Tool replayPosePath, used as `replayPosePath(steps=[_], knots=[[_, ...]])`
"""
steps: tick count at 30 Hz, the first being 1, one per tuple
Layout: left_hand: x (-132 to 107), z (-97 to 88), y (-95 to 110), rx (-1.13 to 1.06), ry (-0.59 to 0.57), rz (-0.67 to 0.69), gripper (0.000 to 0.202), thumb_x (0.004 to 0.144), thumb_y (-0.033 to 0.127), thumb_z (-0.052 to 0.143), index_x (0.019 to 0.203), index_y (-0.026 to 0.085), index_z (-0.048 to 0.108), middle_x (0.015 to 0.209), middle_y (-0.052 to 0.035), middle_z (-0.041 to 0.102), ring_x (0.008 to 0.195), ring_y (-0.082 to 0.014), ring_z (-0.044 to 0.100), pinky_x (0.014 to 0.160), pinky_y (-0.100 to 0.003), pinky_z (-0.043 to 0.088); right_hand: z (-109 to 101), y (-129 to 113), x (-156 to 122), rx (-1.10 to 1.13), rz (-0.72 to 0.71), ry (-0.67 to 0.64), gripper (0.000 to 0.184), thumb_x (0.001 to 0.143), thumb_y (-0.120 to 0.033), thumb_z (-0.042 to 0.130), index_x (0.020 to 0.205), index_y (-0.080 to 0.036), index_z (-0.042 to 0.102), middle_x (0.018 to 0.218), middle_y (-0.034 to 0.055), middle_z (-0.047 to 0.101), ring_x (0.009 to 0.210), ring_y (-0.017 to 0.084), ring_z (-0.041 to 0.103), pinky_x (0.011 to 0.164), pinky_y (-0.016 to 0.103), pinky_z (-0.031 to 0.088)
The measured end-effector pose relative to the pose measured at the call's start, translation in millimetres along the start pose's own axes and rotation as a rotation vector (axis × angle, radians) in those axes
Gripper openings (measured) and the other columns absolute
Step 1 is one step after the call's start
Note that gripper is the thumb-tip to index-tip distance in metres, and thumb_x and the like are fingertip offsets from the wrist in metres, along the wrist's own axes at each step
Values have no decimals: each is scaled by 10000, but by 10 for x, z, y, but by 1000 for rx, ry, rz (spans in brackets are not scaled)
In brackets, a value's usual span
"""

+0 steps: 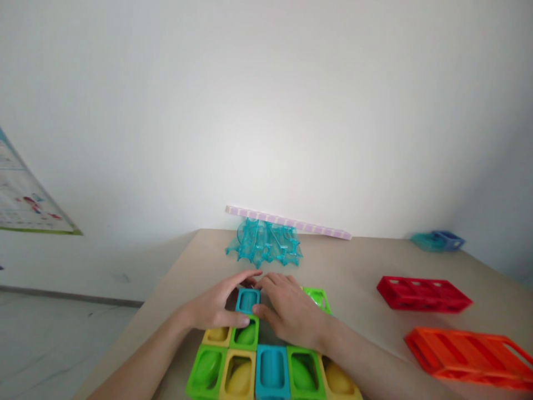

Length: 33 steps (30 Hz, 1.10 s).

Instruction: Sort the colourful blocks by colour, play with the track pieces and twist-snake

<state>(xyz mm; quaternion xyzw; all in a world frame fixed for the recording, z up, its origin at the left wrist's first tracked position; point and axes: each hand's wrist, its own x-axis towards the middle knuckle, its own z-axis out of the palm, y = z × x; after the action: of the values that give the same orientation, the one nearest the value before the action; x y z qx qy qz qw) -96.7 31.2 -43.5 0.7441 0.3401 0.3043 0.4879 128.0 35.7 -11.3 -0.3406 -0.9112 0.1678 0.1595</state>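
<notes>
A blue hollow toy block (249,300) sits at the far end of a column, just beyond a green block (245,336). My left hand (216,305) curls round its left side, fingers behind it and thumb at the seam with the green block. From the right, my right hand (291,308) grips the same blue block, thumb at its near right corner and fingertips at its far side. A near row holds green, yellow and blue blocks (272,372). A yellow block (217,335) sits left of the column. Another green block (318,299) shows behind my right hand.
Clear teal plastic pieces (268,243) lie near the wall under a pale purple strip (291,222). To the right are a red block row (425,294) and an orange one (474,355). A dark blue block (448,240) stands at the far right beside a teal piece.
</notes>
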Motion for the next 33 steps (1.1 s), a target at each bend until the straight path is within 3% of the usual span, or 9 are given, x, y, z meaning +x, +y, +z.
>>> replayPosePath(steps=[7,11,15,18,20,23,27,29,33], knots=[[-10,-14,-9,44,13,-21,871,742,299,767,1481,229,312,1462,-120,450,1309,-303,457,1108,-467,352,16,1,2,19,-106,50,191,837,-121,581,1003,-193,522,1062,66,588,1051,236,520,916,385,388],[1,16,-1,38,55,-16,833,738,303,768,1453,217,348,1417,-120,492,1266,-292,501,1069,-436,398,1,-26,21,28,-101,87,142,859,-154,615,968,-194,533,1053,60,593,1049,232,526,917,370,401],[24,57,125,149,125,-27,592,752,317,751,1283,197,518,1201,-75,628,1114,-265,591,961,-375,468,-97,-95,21,-9,-83,144,184,880,-209,629,1041,-179,545,1067,69,615,1051,243,541,932,390,415],[31,84,226,249,168,-61,366,789,319,706,1112,189,593,1008,-28,664,950,-224,624,849,-324,491,-257,-188,-43,-131,18,164,320,882,-283,639,1148,-134,542,1105,122,612,1071,290,551,934,445,430],[35,94,263,305,180,-79,286,790,296,697,1036,186,604,953,-10,659,900,-206,616,826,-306,479,-385,-282,-119,-220,105,83,378,854,-371,675,1122,-121,586,1085,147,622,1050,323,577,910,470,455],[45,94,281,369,200,-91,257,773,260,700,996,186,598,932,2,646,899,-196,595,831,-295,455,-515,-457,-233,-292,172,-214,450,747,-492,754,990,-122,673,987,155,670,940,356,648,816,461,513],[63,77,283,387,200,-85,167,779,250,676,893,185,573,850,23,592,816,-164,555,761,-265,437,-458,-620,-270,-265,37,-490,250,792,-347,696,920,-133,706,930,146,711,827,318,696,679,369,540],[70,67,282,381,196,-81,157,775,251,675,857,183,559,812,31,563,772,-151,533,721,-252,426,-371,-616,-253,-281,-16,-490,212,791,-281,653,924,-124,702,926,155,714,803,314,697,639,355,532],[70,45,252,358,203,-70,162,772,256,677,862,177,568,807,24,558,757,-150,525,705,-251,425,-222,-459,-232,-193,-77,-310,277,701,-326,709,920,-157,695,870,114,720,688,261,676,583,316,491]])
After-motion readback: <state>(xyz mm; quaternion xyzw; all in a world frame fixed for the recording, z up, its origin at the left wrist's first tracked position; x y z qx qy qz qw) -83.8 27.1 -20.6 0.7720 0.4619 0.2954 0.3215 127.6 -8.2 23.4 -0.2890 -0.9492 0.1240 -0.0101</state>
